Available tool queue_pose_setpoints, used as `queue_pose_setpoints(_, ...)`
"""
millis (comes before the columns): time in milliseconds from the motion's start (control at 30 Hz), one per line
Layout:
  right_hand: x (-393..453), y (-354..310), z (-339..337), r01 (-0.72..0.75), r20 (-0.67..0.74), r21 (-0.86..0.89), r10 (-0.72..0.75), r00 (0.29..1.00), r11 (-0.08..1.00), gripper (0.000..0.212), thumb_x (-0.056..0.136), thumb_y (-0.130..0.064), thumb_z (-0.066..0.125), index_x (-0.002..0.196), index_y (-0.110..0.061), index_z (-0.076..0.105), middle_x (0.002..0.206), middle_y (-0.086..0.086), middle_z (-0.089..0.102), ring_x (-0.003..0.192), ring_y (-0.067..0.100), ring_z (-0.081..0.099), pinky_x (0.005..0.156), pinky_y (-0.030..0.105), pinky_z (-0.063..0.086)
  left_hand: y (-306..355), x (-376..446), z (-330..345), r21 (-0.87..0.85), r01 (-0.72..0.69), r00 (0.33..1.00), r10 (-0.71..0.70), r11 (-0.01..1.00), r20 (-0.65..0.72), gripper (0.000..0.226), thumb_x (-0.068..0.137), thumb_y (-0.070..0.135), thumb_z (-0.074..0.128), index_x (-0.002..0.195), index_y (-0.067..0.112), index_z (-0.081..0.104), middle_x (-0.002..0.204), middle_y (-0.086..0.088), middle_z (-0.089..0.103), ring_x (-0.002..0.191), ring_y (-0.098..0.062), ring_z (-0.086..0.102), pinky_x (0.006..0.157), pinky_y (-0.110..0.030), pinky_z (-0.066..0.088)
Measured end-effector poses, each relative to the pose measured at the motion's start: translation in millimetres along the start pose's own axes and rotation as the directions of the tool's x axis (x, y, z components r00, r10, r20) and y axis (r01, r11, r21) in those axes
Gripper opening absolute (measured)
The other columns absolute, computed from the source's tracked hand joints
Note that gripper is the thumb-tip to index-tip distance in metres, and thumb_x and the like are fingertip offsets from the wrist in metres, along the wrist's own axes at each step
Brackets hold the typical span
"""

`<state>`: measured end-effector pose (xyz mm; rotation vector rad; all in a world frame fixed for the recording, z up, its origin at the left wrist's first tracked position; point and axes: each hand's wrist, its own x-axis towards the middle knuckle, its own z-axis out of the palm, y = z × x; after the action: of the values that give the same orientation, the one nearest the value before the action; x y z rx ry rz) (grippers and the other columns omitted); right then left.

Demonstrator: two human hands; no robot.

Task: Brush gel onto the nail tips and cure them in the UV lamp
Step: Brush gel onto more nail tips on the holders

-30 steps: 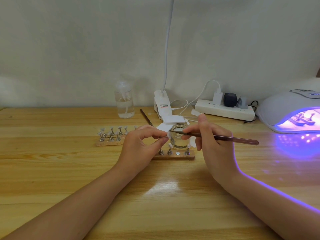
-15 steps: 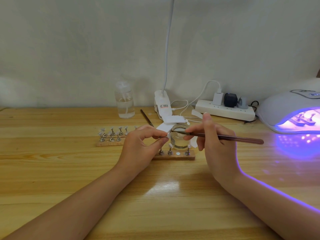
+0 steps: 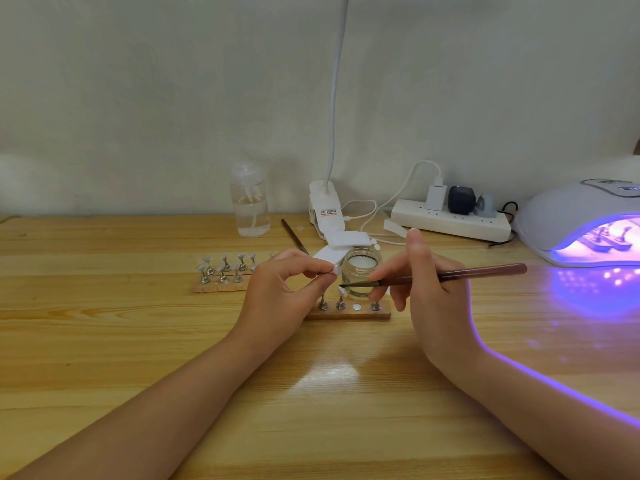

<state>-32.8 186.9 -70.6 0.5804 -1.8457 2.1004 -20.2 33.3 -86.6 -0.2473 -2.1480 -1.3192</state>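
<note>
A: Right of the desk, under the UV lamp [image 3: 571,220] — violet light on, and a few stands w/ tips look to be inside curing. So part of the batch seems done, I'd judge.

B: And the rest?

A: Mid-coat. Left hand [image 3: 277,289] pinches one nail tip [image 3: 335,269] between thumb and forefinger, held up just beside the gel jar [image 3: 361,275]. Right hand [image 3: 429,292] grips the brush [image 3: 450,276] like a pen, fingers curled round the shaft, bristle end pointing left, in front of the jar and near that tip. Can't tell if it's touching the tip yet.

B: What's left then?

A: Plenty, prob. Near wooden strip [image 3: 349,311] has three stands and one bare spot — one stand clearly carries a tip; I'd guess the held one goes back on that strip. Far strip [image 3: 221,287] to the left carries a whole row of tips; can't tell if they're coated. None of those are in the lamp yet.

B: Anything in the way?

A: Jar sits right behind the near strip, open — easy to knock w/ the brush hand. Spare brush [image 3: 294,236] lies behind it, plus white pads [image 3: 348,240], a clip lamp's base [image 3: 323,213], a clear bottle [image 3: 250,206] and a power strip [image 3: 450,223] w/ cables along the wall. Path across the desk [image 3: 104,341] to the lamp looks free.
</note>
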Motion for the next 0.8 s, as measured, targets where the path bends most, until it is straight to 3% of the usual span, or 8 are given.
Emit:
queue_pose_setpoints(233, 0.0, -0.4, 2.0, -0.033, -0.027, -0.037, 0.032, 0.999, 0.999, 0.044, 0.083, -0.044, 0.041, 0.064, -0.015, 0.069, 0.056, 0.000, 0.066, 0.041, 0.006, 0.045, 0.043, 0.014, 0.039, 0.4, 0.5, -0.1, 0.000, 0.015, 1.000, -0.015, 1.000, 0.008, 0.014, 0.072, 0.008, 0.073, 0.081, 0.019, 0.071, 0.076, 0.004, 0.066, 0.074, -0.003, 0.059, 0.074, -0.011, 0.043)
queue_pose_setpoints(500, -7.6, -1.5, 5.0, 0.038, 0.098, -0.010, -0.037, 0.994, 0.999, 0.047, 0.089, -0.039, 0.041, 0.060, -0.014, 0.069, 0.053, 0.005, 0.064, 0.040, 0.005, 0.047, 0.043, 0.019, 0.037, 0.5, 0.5, -0.6, 0.008, 0.021, 1.000, -0.021, 1.000, -0.018, 0.020, 0.075, 0.004, 0.071, 0.082, 0.023, 0.070, 0.074, 0.007, 0.066, 0.076, 0.001, 0.058, 0.074, -0.008, 0.041)
queue_pose_setpoints(700, -1.0, -2.0, -1.4, 0.080, -0.001, -0.040, -0.080, 0.997, 0.996, 0.042, 0.085, -0.037, 0.040, 0.066, -0.012, 0.069, 0.060, 0.003, 0.066, 0.045, 0.013, 0.044, 0.046, 0.016, 0.039, 3.1, -0.1, -0.5, -0.018, 0.023, 1.000, -0.023, 1.000, -0.009, 0.027, 0.077, 0.006, 0.069, 0.080, 0.032, 0.067, 0.084, 0.008, 0.063, 0.080, 0.009, 0.054, 0.073, -0.003, 0.038)
queue_pose_setpoints(800, 0.3, 0.1, -3.2, 0.087, 0.008, -0.056, -0.087, 0.996, 0.995, 0.041, 0.084, -0.037, 0.040, 0.067, -0.014, 0.069, 0.061, 0.000, 0.066, 0.046, 0.012, 0.044, 0.046, 0.016, 0.040, 3.1, -0.4, -0.2, -0.009, 0.014, 1.000, -0.013, 1.000, 0.014, 0.020, 0.079, 0.006, 0.067, 0.086, 0.025, 0.069, 0.081, 0.009, 0.063, 0.080, 0.006, 0.056, 0.074, -0.004, 0.039)
